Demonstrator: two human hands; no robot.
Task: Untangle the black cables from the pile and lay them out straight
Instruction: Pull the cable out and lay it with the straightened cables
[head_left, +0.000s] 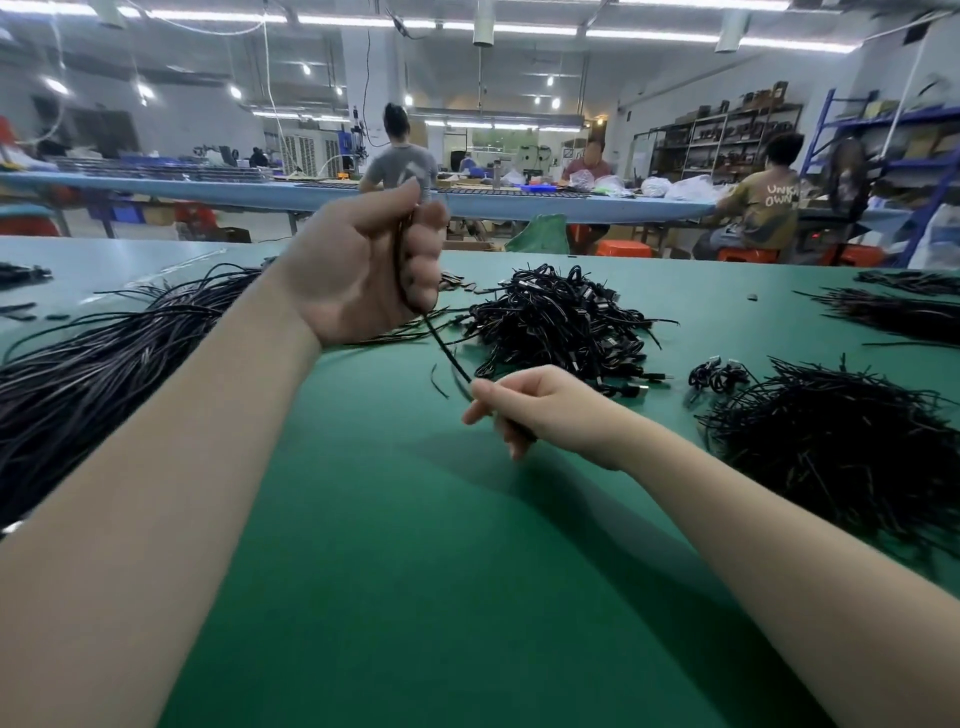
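The left hand (358, 270) is raised above the green felt-like tabletop (415, 545), palm turned toward the camera, its fingers (423, 260) curled round the upper length of a thin black cable (447, 353). From the bottom of that fist the cable runs down and to the right, taut, to the right hand (540, 410), which hangs low over the tabletop and pinches the cable's lower part between thumb and curled fingers (a short end pokes out beneath the palm). Two loose cable ends dangle just left of the right hand.

Behind the hands, near the middle of the tabletop, sits a tangled pile of black cables with small plugs (561, 322). To the left a broad sheaf of long black cables laid side by side (93, 364) fans across the tabletop, passing behind the left forearm. At the right lies a bristly heap of short black cable pieces (841, 447), with a small knot of coiled cables (717, 374) just beside it and further black bundles (898, 312) at the far right edge.

Beyond, people sit and stand at a long pale-blue workbench (260, 195), with orange stools (623, 248) below.
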